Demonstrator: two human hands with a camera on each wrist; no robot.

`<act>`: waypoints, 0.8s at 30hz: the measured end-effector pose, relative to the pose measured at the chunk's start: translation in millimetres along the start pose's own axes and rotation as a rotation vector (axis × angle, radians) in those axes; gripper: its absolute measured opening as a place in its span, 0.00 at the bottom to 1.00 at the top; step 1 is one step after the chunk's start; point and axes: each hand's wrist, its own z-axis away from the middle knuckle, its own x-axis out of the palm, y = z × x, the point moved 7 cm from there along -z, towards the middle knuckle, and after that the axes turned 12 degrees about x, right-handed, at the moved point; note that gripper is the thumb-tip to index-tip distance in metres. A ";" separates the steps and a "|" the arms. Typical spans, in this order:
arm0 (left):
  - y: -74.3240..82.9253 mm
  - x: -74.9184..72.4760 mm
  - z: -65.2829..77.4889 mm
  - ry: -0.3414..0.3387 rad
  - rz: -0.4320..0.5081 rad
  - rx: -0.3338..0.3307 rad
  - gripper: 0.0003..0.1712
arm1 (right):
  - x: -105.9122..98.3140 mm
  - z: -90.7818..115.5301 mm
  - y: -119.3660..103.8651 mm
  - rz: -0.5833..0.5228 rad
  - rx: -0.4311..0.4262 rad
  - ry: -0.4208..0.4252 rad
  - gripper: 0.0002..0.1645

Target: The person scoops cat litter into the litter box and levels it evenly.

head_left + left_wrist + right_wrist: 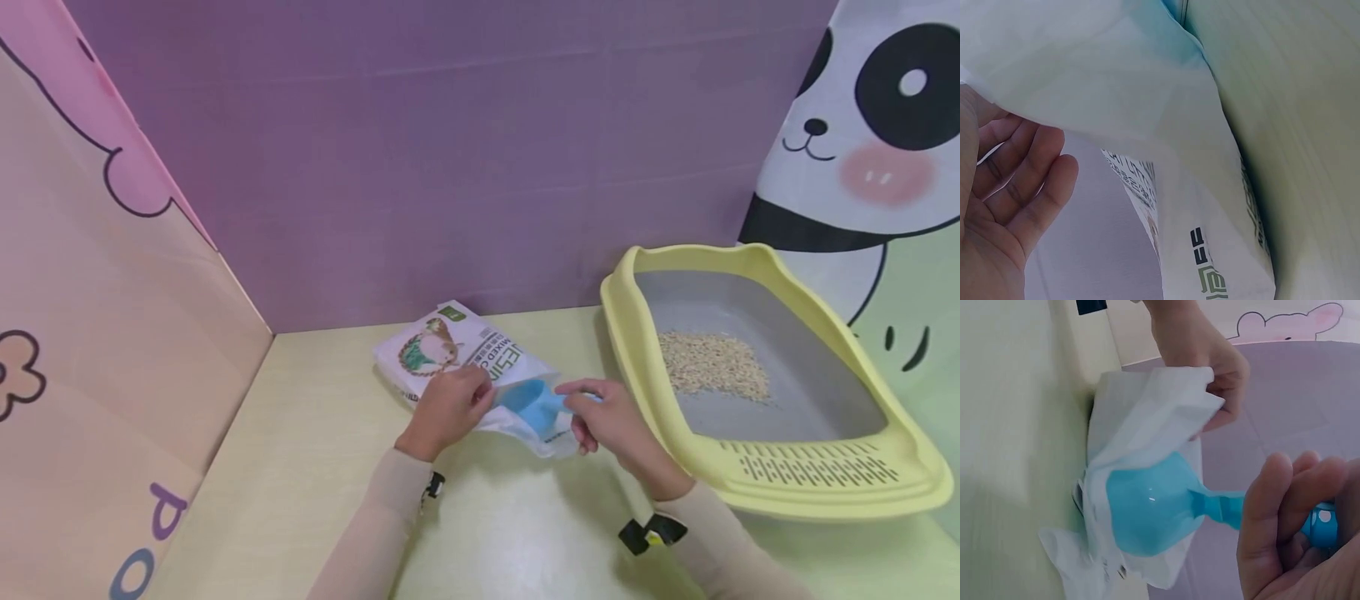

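Observation:
A white printed bag (420, 354) of litter lies on the table with its torn mouth toward me. My left hand (452, 407) pinches the edge of that mouth and lifts it; in the right wrist view the film (1147, 406) is drawn up by its fingers. The handle of a blue scoop (534, 402) is in the grip of my right hand (611, 421). Its bowl (1150, 509) sits in the bag's opening, partly covered by the film. The bag's contents are hidden in all views.
Right of the bag stands a yellow litter box (648, 392) with a grey inside, holding a patch of pale pellets (712, 367). A purple wall (450, 167) rises behind the table (300, 467), and a printed pink panel (90, 292) borders it on the left.

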 end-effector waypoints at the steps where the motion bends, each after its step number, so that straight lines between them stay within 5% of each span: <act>1: 0.0 -0.3 -0.1 0.002 0.002 0.001 0.08 | 2.3 -1.2 0.6 -0.002 -0.004 0.003 0.23; 24: -3.6 -3.9 0.2 0.030 0.001 0.021 0.08 | 42.3 -29.6 17.2 -0.034 -0.003 -0.021 0.21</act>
